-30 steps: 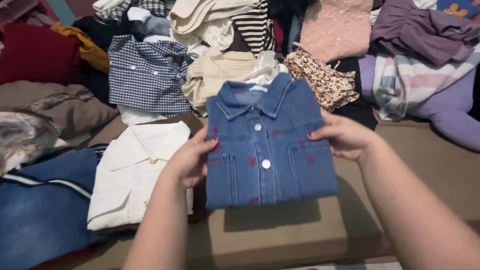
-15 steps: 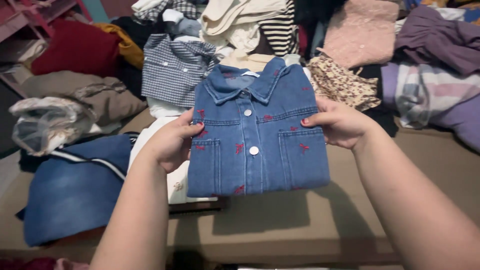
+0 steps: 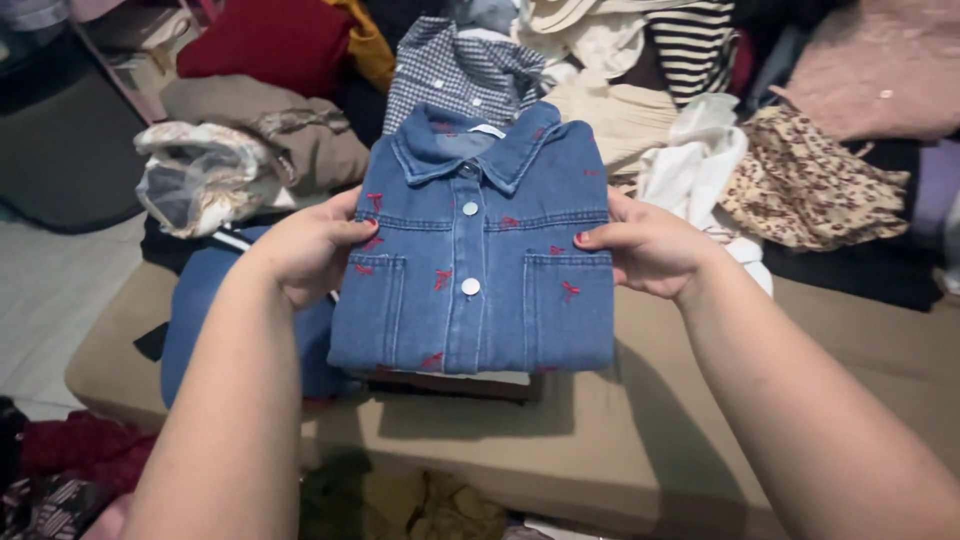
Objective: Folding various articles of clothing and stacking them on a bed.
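I hold a folded blue denim shirt (image 3: 478, 255) with small red embroidered bows, white snap buttons and two chest pockets. My left hand (image 3: 305, 247) grips its left edge, thumb on the front. My right hand (image 3: 645, 243) grips its right edge the same way. The shirt hovers above a stack of folded clothes; only a white and a brown edge (image 3: 470, 382) of that stack show under its hem. The stack rests on a tan cushion surface (image 3: 560, 440).
A folded blue denim garment (image 3: 190, 320) lies left of the stack. Behind are a checked shirt (image 3: 450, 75), a brown folded piece (image 3: 270, 120), a striped top (image 3: 700, 40), a floral cloth (image 3: 810, 185) and several more loose clothes. Pale floor (image 3: 50, 300) lies at left.
Both hands have carried the denim shirt leftward, from over the bare cushion to above the stack with the white shirt, which it now covers. The view has shifted left too.
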